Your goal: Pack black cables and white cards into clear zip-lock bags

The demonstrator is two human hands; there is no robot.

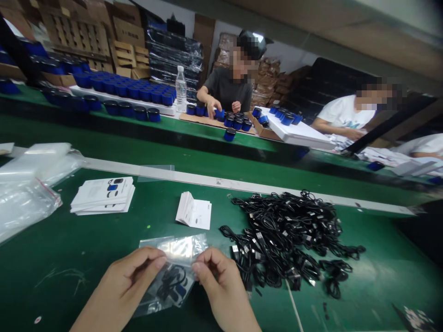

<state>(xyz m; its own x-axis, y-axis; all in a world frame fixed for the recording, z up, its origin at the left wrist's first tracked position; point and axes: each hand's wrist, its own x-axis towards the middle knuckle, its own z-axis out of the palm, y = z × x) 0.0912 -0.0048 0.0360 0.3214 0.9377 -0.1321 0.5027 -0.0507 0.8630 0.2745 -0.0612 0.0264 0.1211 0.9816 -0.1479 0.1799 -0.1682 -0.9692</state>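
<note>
Between my two hands is a clear plastic bag, pinched near its upper edge. My left hand grips its left side with thumb and forefinger. On the other side, my right hand pinches the bag's right edge. Inside the bag lie a coiled black cable and a printed leaflet with a dark blue picture, partly seen through the plastic. Just beyond the hands stands a folded white leaflet stack. A large heap of black USB cables lies to the right of my right hand.
Printed white booklets are stacked at the left, beside a pile of clear plastic bags. Across the raised green ledge, blue round jars stand in rows near a water bottle. Two co-workers sit opposite; another person's arm shows at far right.
</note>
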